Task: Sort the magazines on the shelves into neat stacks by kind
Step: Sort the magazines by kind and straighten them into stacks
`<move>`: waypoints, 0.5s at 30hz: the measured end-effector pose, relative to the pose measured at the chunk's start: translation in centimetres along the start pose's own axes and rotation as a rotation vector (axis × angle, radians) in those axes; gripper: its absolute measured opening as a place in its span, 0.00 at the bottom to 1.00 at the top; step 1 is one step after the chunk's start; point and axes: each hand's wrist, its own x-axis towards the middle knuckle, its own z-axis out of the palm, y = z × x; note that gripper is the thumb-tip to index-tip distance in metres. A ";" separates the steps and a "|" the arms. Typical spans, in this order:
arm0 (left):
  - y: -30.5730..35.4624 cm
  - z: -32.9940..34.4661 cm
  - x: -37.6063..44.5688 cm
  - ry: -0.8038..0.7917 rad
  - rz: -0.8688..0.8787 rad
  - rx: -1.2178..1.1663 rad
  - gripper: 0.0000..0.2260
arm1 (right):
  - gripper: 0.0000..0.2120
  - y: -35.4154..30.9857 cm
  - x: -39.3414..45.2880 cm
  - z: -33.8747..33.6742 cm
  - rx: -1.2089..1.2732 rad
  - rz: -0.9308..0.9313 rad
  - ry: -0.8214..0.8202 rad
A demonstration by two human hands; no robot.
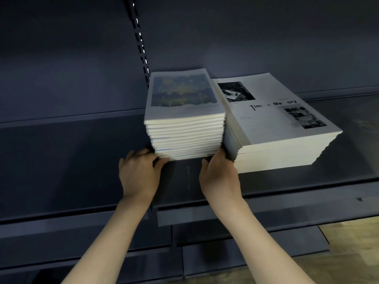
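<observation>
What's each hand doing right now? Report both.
Left hand: grips the painted-cover stack at its bottom left corner.
Right hand: fingers hidden between stacks; cannot tell.

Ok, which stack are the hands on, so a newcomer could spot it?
On the dark metal shelf two stacks of white-edged magazines sit side by side. It is the taller, narrower left stack, its cover a blue-and-yellow painting; the right stack shows black-and-white photos.
</observation>
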 end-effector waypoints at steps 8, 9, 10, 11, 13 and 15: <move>0.0 -0.8 1.3 -0.049 -0.025 -0.025 0.17 | 0.22 0.1 -0.3 0.3 -0.087 0.026 -0.058; 0.0 -0.8 1.3 -0.051 -0.028 -0.038 0.17 | 0.21 0.2 -0.1 0.2 -0.072 0.028 -0.063; 0.0 -0.7 1.3 -0.048 -0.032 -0.051 0.16 | 0.20 0.2 0.1 0.1 -0.061 0.028 -0.067; -0.1 -0.7 1.2 -0.041 -0.036 -0.062 0.15 | 0.20 0.2 0.2 0.1 -0.059 0.030 -0.070; -0.1 -0.6 0.9 -0.033 -0.044 -0.066 0.15 | 0.19 0.3 0.2 -0.1 -0.075 0.039 -0.078; 0.0 -0.4 0.6 -0.024 -0.040 -0.053 0.15 | 0.16 0.4 -0.1 -0.2 -0.107 0.036 -0.085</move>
